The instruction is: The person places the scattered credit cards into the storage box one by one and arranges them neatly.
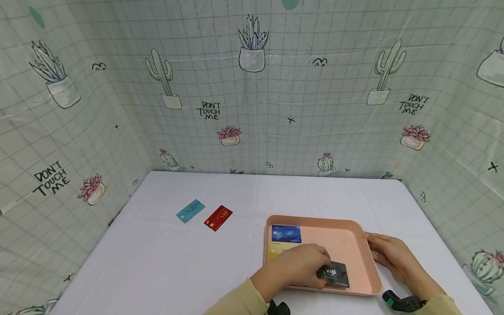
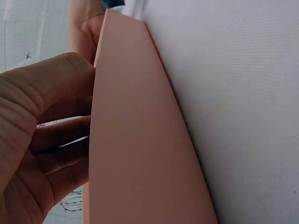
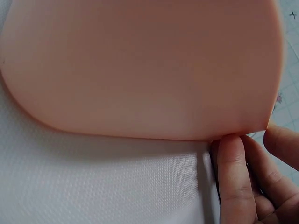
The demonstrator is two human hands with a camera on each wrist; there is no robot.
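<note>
A pink tray [image 1: 334, 227] lies toward the right of the table. Over its near side, my left hand [image 1: 305, 264] pinches a black VIP card [image 1: 339, 276] by its left end; in the left wrist view the tray's outer wall [image 2: 135, 126] hides those fingertips and the card. My right hand [image 1: 390, 251] holds the tray's right edge, its thumb [image 3: 282, 142] at the rim and fingers [image 3: 232, 158] along the lower edge. A blue VIP card [image 1: 286, 233] lies in the tray's far left corner. Just nearer lies a yellow card [image 1: 277, 249], partly hidden by my left hand.
Left of the tray, a light blue VIP card [image 1: 190, 211] and a red VIP card [image 1: 218, 218] lie on the white tablecloth [image 1: 177, 262]. A patterned cloth [image 1: 275, 96] with cactus drawings hangs behind and beside the table. Each wrist wears a dark device.
</note>
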